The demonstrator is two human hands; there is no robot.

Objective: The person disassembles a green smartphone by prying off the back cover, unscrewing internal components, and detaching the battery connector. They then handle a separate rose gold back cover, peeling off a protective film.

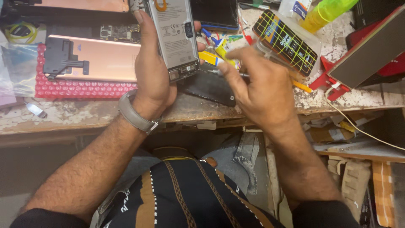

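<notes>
Bare forearms here, both dusted with dark hair, black sleeves pushed up near the elbows. On the left wrist, a grey watch strap (134, 115) with a small metal buckle. Down below, a black shirt (185, 198) striped in brown with white dotted lines, and blue-grey jeans (236, 158) underneath.

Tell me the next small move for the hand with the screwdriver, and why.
Probably bring the screwdriver tip left onto the lower end of the opened phone. The left hand holds that phone upright, and the right hand has the tip just beside it, not touching.
</notes>
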